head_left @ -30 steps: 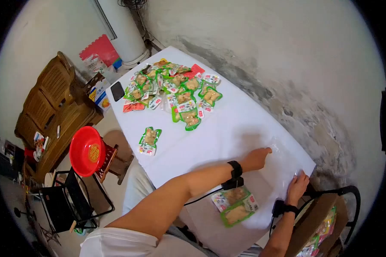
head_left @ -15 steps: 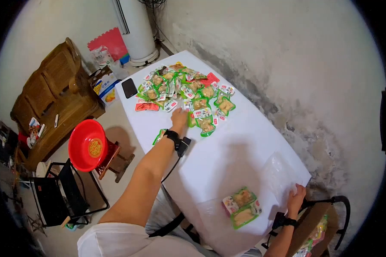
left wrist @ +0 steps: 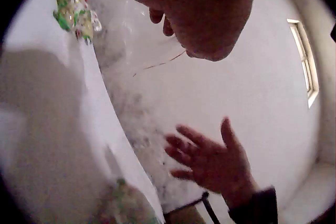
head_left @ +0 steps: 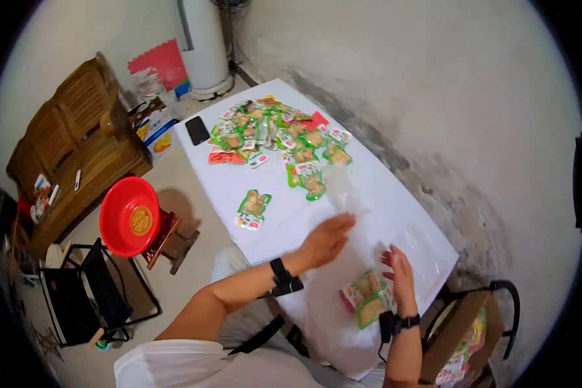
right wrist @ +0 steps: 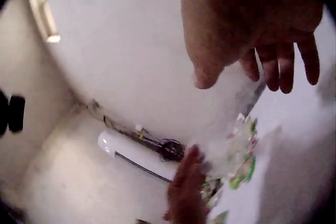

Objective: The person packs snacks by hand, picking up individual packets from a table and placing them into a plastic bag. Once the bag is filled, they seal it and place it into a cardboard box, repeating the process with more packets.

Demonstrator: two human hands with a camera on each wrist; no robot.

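Observation:
My left hand [head_left: 330, 240] is raised over the middle of the white table, its fingers pinching a thin clear plastic bag [head_left: 343, 186] that stretches toward the pile. In the left wrist view, bent fingers of the left hand [left wrist: 197, 14] show beside the clear film. Palm facing the other hand, my right hand [head_left: 399, 268] is held up with spread fingers and nothing in it; the right wrist view shows the same hand [right wrist: 252, 24]. Just below it lie two green-edged food packs [head_left: 368, 299]. More clear film [head_left: 415, 247] lies flat by the table's right edge.
A heap of food packs [head_left: 255, 126] covers the far end, beside a black phone [head_left: 197, 130]. One single pack [head_left: 253, 204] lies near the left edge. Beyond stand a red basin [head_left: 119, 226] and black chair [head_left: 97, 291]; a cardboard box [head_left: 443, 349] stands right.
My left hand has come back from the heap toward the right, with the clear bag in it. The right hand has left the film at the table's right edge and moved left, fingers spread.

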